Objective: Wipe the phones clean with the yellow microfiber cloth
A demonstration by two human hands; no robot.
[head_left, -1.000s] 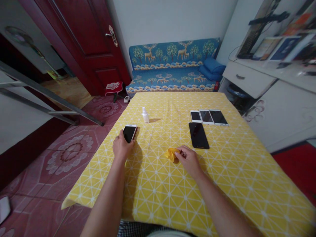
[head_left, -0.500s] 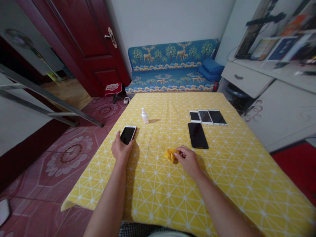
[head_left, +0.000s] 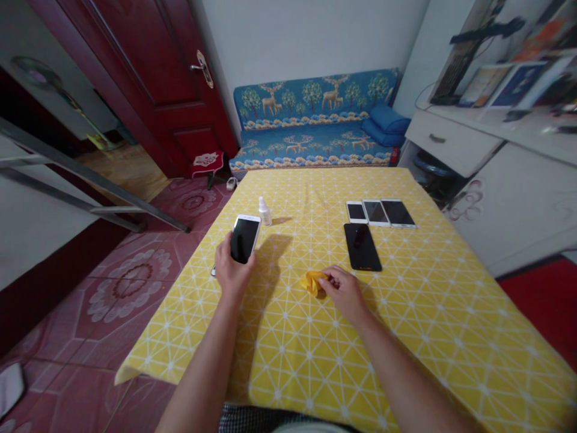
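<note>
My left hand (head_left: 233, 264) is closed around the sides of a white smartphone (head_left: 246, 237) with a dark screen, held above the table. Under that hand, the corner of another phone (head_left: 213, 272) shows; the rest of it is hidden. My right hand (head_left: 343, 291) pinches a crumpled yellow cloth (head_left: 312, 282) that rests on the table. Just behind the held phone stands a small white spray bottle (head_left: 265, 211). A black phone (head_left: 362, 247) lies beyond my right hand.
Three white phones (head_left: 377, 213) lie in a row at the back right of the table. The yellow patterned tablecloth (head_left: 288, 337) covers the table. A blue sofa (head_left: 297, 144) is behind it, and a white cabinet (head_left: 523, 198) stands at the right.
My left hand has lifted the white phone off the left side and moved it a little right, uncovering part of another phone beneath. My right hand and the cloth stay put.
</note>
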